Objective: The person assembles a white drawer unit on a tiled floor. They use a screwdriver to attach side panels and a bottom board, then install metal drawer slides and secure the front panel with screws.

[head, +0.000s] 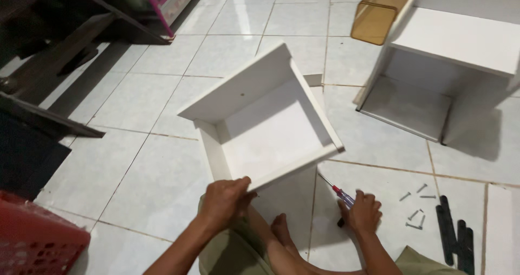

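White open-fronted cabinet carcass of laminated board [455, 58]: lies on the pale tiled floor [130, 161], far right, well apart from both hands. White board drawer box, open-topped [265, 123]: tilted, centre; left hand [225, 202] closes on its near front edge. Red plastic basket [38, 242]: lower left corner. Red-handled screwdriver [340, 192]: on the floor beside the drawer; right hand [362, 212] curls around its handle. Loose grey screws [416, 216]: scattered just right of that hand.
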